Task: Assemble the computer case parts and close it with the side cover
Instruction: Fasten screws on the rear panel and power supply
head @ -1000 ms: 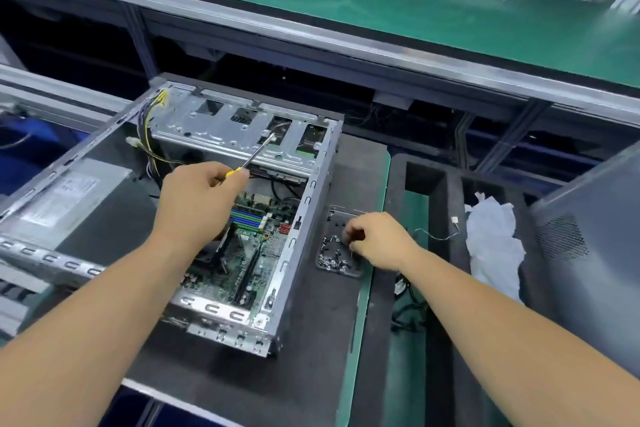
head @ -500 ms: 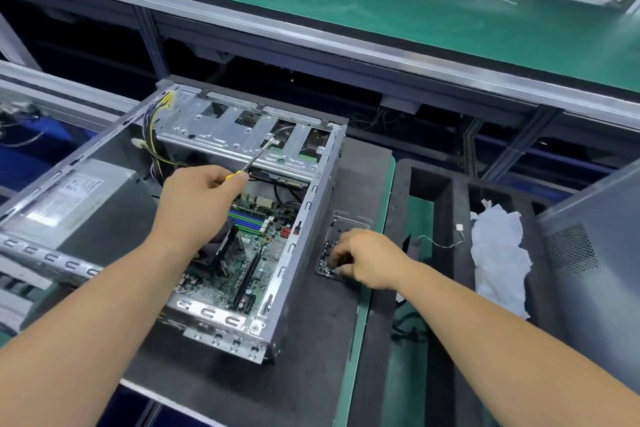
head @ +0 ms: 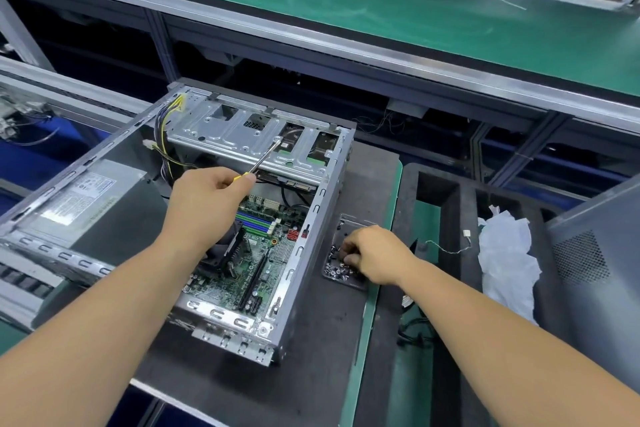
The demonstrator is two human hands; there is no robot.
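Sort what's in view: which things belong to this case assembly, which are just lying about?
In the job: computer case, screwdriver in left hand, screw tray under right hand, side cover.
Lying about: crumpled white bag, loose wire.

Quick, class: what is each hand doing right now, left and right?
Left hand: grips the screwdriver, tip on the drive bracket.
Right hand: fingers curled in the screw tray; whether it holds a screw cannot be told.

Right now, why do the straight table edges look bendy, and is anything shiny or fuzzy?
Head view: the wide lens bends the long rail and stretches both arms at the edges; light glints off the metal bracket in the computer case; the small screws under the right hand look fuzzy.
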